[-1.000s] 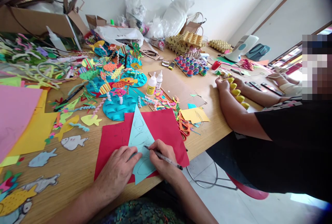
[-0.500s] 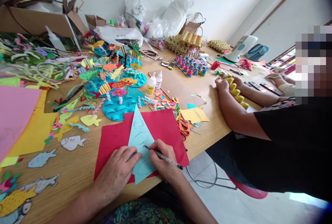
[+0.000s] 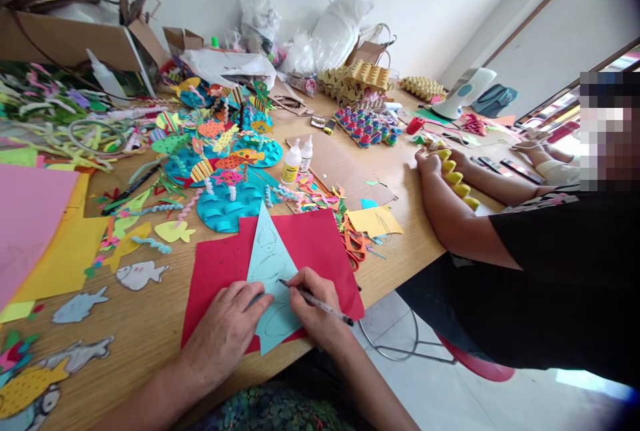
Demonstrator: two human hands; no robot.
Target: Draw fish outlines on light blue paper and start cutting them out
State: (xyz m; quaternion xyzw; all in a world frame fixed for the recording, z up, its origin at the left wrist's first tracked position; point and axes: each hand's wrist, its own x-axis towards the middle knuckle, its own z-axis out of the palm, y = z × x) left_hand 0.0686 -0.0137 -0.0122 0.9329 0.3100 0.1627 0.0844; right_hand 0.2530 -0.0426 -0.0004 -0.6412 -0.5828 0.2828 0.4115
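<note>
My right hand [image 3: 317, 304] is closed round a black-tipped pen [image 3: 323, 306], whose point touches a light blue triangular piece of paper [image 3: 274, 259]. Fish shapes and lines are drawn on that paper in thin dark strokes. My left hand [image 3: 233, 318] lies flat on the lower left of the blue piece, thumb apart from the fingers, pressing it down. Beneath both is a red sheet of paper [image 3: 320, 238], also bearing faint pen marks on its left part.
Cut paper fish [image 3: 141, 275] lie at left. Blue woven paper mats [image 3: 233, 208] with coloured fish stand ahead, beside glue bottles [image 3: 291, 163]. Orange-handled scissors [image 3: 355, 248] and paper scraps are right of the red sheet. A person [image 3: 525, 271] at right handles a yellow egg-carton strip [image 3: 456, 178].
My hands, the pen and the blue paper stay in nearly the same place. At the right, the other person's head has shifted slightly.
</note>
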